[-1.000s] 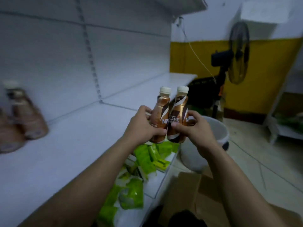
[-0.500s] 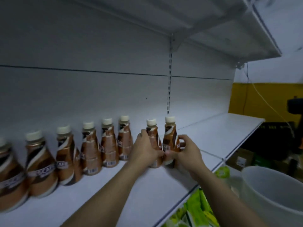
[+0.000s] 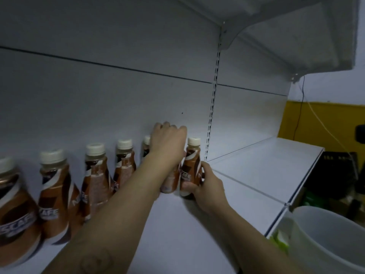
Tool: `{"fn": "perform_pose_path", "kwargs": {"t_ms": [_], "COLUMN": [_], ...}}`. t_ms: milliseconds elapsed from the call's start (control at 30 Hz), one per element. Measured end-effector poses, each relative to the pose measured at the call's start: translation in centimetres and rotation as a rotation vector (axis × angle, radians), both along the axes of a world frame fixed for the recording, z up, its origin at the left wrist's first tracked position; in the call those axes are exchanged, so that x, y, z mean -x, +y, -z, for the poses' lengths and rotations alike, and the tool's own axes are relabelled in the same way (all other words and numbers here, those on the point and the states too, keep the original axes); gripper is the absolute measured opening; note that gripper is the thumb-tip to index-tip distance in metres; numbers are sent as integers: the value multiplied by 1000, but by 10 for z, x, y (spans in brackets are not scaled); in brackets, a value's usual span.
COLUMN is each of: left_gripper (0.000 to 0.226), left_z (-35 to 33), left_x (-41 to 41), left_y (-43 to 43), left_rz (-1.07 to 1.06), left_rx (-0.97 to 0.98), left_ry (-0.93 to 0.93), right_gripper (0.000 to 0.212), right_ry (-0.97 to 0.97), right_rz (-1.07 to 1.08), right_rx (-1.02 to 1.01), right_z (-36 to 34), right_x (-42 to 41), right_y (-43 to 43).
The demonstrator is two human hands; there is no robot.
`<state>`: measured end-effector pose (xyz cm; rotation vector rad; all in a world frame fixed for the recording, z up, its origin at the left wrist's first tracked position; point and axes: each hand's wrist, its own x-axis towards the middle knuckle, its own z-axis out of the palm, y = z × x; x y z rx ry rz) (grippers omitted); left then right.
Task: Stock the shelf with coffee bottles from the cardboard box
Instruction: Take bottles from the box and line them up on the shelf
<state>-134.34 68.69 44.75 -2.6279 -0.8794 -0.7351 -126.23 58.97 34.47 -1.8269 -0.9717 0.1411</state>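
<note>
White metal shelving fills the view: a shelf (image 3: 246,175) with a plain back panel (image 3: 98,95), a slotted upright (image 3: 214,95) set in the panel, and an upper shelf (image 3: 286,26) overhead. Along the back of the shelf stands a row of coffee bottles (image 3: 95,175), brown with cream caps, upright and close together, running from the left edge towards the upright. Both hands are on the last two at the right end of the row. The right hand (image 3: 207,188) grips the end bottle (image 3: 190,165) low on its body, thumb across the front and fingers curled round its right side; whether its base rests on the shelf I cannot tell. The left hand (image 3: 167,143) is cupped over the top of the neighbouring bottle (image 3: 169,183), fingers bent down over the cap with their tips hidden; only that bottle's lower body shows, just beside the end bottle. Past the shelf edge at lower right sits a white bucket (image 3: 325,234), with a yellow wall (image 3: 316,119) farther back.
</note>
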Motion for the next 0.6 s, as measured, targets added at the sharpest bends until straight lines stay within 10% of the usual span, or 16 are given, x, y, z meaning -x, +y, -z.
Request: {"fn": "perform_pose_path", "kwargs": {"t_ms": [600], "left_gripper": [45], "left_z": [-8], "left_x": [1], "left_y": [32], "left_rz": [-119], "left_rx": [-164], "left_ry": [72], "right_gripper": [58], "right_ry": [173], "right_rz": [-304], "right_rx": [-41], "right_z": [8], "right_x": [-46], "right_y": [61]}}
